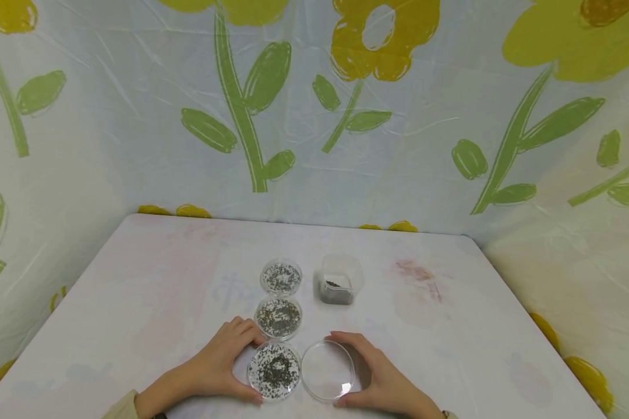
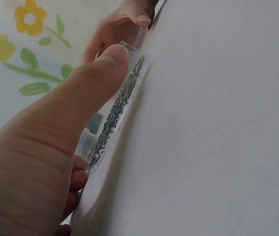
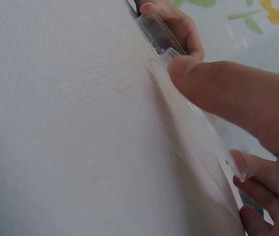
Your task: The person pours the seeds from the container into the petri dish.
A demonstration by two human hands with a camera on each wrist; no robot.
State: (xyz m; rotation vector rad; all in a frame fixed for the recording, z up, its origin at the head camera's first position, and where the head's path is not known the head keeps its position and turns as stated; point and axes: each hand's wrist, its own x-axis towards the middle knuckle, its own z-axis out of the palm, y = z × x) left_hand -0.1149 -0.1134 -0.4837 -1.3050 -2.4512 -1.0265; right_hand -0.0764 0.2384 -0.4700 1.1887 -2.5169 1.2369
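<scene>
Near the table's front, my left hand [image 1: 222,364] grips a round clear petri dish [image 1: 274,371] strewn with dark granules, thumb at its near rim and fingers at the far side. In the left wrist view, the granules [image 2: 117,113] form a thin layer behind the dish's clear wall. My right hand [image 1: 380,375] holds a shallow clear petri dish lid [image 1: 327,370] by its rim, between thumb and fingers. Nothing lies inside the lid. Lid and dish sit side by side, their rims right at each other. My right thumb [image 3: 198,73] presses the lid's edge in the right wrist view.
Behind the held dish, a second petri dish [image 1: 278,318] and a third petri dish [image 1: 281,277] with dark granules stand in a column. To their right is a clear square tub [image 1: 340,279] with dark granules at its bottom. Flowered cloth [image 1: 398,145] hangs around the pale table [image 1: 178,279].
</scene>
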